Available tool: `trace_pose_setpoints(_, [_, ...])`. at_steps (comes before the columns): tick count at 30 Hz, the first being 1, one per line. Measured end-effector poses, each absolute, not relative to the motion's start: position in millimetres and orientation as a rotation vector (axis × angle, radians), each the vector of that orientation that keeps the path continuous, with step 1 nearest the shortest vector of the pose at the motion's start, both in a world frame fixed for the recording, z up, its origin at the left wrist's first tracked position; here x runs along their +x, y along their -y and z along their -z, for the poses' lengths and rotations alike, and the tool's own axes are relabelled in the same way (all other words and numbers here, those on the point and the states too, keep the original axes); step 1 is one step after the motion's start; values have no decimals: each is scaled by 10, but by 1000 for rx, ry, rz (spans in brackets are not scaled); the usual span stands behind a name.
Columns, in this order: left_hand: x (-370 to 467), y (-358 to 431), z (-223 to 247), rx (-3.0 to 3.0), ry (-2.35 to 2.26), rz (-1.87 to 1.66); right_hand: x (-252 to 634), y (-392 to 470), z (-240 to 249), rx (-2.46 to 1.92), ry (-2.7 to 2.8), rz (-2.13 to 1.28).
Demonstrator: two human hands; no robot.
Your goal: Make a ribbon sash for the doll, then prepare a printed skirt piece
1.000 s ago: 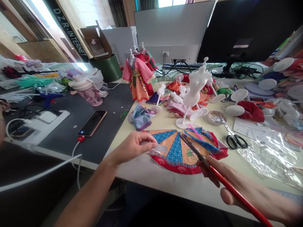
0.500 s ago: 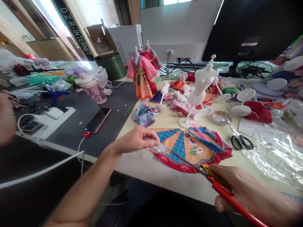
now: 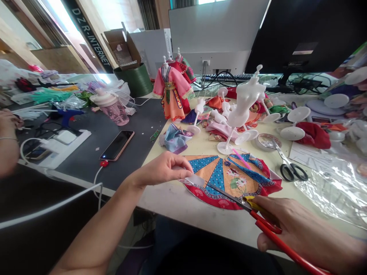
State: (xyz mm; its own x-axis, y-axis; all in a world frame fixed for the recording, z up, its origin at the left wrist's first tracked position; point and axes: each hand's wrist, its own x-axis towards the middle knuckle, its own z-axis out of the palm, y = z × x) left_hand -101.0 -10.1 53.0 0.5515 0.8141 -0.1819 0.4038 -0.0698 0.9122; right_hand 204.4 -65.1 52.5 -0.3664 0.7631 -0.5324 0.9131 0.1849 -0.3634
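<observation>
A small whitish, see-through strip (image 3: 196, 180) is pinched between the thumb and fingers of my left hand (image 3: 169, 168). Its free end hangs over the left part of a doll-sized fabric skirt piece (image 3: 218, 173), patterned in orange and blue with a red border. My right hand (image 3: 295, 225) grips long scissors (image 3: 229, 196) with red and yellow handles. Their blades look close together, the tips pointing left beside the strip's free end. I cannot tell whether blade and strip touch. A pink stick (image 3: 241, 159) lies on the skirt piece's upper right.
Black-handled scissors (image 3: 292, 170) lie to the right near crinkled clear plastic (image 3: 335, 191). Behind the fabric stand a white mannequin (image 3: 243, 103) and a dressed doll form (image 3: 170, 91). A phone (image 3: 117, 145) and pink bottle (image 3: 113, 109) are leftward. Another person's hand (image 3: 10, 120) shows far left.
The scissors and my right hand have shifted very slightly, with the handles a little further left. My left hand still pinches the strip in almost the same spot.
</observation>
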Motion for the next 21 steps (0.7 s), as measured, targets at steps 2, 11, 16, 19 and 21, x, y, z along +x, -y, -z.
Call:
trace_pose_setpoints(2, [-997, 106, -528, 1684, -1031, -466, 2033, 654, -517, 1608, -2248, 961])
trace_pose_setpoints(11, [-952, 124, -495, 1736, -1023, -442, 2004, 658, -490, 1622, -2306, 929])
trace_pose_setpoints(16, [-923, 126, -490, 1773, -1022, -416, 1994, 659, -481, 1618, -2332, 934])
trace_pose_setpoints(19, [-914, 129, -497, 1785, -1023, -398, 1991, 657, -474, 1620, -2323, 934])
trace_pose_setpoints(21, [-911, 133, -500, 1783, -1027, -391, 1990, 659, -476, 1612, -2322, 935])
